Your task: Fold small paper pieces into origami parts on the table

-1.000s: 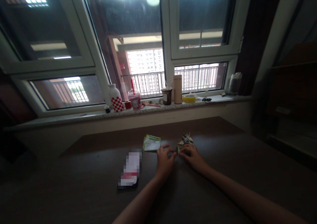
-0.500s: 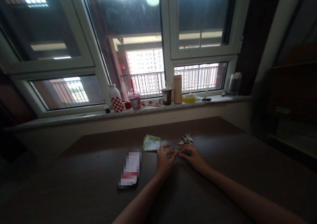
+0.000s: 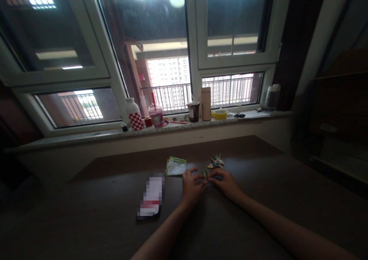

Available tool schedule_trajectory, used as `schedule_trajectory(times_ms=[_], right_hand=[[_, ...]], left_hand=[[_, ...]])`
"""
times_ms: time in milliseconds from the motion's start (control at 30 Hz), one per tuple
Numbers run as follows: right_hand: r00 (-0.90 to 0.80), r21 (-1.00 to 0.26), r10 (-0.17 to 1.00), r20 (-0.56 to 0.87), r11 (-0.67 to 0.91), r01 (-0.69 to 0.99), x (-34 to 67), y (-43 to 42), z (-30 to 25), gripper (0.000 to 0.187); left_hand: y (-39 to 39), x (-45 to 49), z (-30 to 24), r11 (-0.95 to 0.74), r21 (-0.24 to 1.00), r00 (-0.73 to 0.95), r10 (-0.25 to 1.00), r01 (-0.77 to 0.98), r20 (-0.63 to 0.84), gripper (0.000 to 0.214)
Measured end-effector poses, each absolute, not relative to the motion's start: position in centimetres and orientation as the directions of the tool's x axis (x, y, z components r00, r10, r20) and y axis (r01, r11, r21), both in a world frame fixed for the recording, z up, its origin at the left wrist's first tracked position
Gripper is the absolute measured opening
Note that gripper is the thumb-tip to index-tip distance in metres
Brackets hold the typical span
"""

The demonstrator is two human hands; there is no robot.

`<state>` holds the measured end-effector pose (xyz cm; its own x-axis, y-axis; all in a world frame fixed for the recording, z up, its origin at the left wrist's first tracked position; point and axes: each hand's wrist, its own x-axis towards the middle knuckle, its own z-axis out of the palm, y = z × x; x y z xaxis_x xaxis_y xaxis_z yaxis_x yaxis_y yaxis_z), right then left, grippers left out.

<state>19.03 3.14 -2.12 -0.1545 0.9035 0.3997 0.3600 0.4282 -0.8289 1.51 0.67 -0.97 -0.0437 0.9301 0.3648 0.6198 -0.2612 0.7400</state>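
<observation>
Between the fingertips of both hands is a small folded piece of paper (image 3: pixel 206 173), greenish and pale. My left hand (image 3: pixel 192 186) pinches it from the left, thumb and fingers curved around its lower edge. From the other side my right hand (image 3: pixel 224 181) grips it between thumb and index finger. Just beyond the right hand lies a cluster of folded, patterned paper pieces (image 3: pixel 216 162) with pointed tips. Left of my left hand, a stack of green-and-white printed paper sheets (image 3: pixel 176 166) rests on the table.
A phone (image 3: pixel 152 196) with a blurred-out screen lies on the brown table (image 3: pixel 115 221) to the left. The windowsill (image 3: pixel 175 129) behind holds a checkered bottle (image 3: pixel 133 114), drink cups, a tan flask (image 3: pixel 206 103), yellow tape (image 3: pixel 220 114) and scissors (image 3: pixel 239 116).
The small folded paper has turned slightly and stands more upright between my fingers. Both hands have shifted only a little; everything else stays put.
</observation>
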Motion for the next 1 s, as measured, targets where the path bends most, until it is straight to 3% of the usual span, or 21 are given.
schedule_trajectory(times_ms=[1000], right_hand=[[-0.175,-0.824,0.884,0.433,0.467,0.321,19.05,3.32,-2.47,0.02]], left_hand=[[0.5,1.8,-0.84,-0.264,0.722,-0.047,0.924,0.639,0.38,0.006]])
